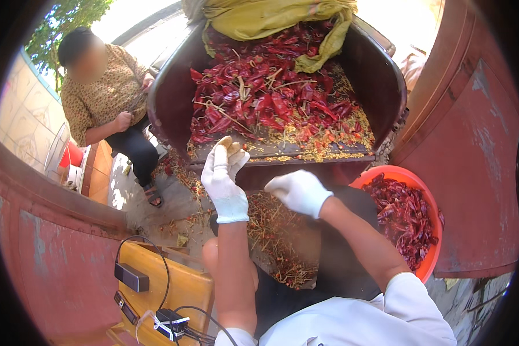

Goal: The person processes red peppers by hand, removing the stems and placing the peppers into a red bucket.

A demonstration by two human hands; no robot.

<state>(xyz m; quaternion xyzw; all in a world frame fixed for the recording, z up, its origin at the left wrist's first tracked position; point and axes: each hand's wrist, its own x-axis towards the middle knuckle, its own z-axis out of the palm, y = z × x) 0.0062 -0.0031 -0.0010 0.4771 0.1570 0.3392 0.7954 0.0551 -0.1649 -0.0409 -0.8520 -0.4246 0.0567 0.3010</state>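
My left hand, in a white knit glove with tan fingertips, is raised at the front edge of a dark red cart bed. Its fingers bend upward, and a tiny orange-red bit shows by the fingertips; whether it grips anything is unclear. Lower and to its right, my right hand, gloved the same way, has its fingers drawn together above my lap. What may be inside them is hidden. Dried red chilies with stems heap up in the bed beyond both hands, and loose yellow seeds lie along its front.
An orange basin of chilies stands by my right leg. Stems and scraps cover the floor between my legs. A wooden stool with cabled devices is at lower left. Another person sits left of the cart. A yellow sack drapes over the pile.
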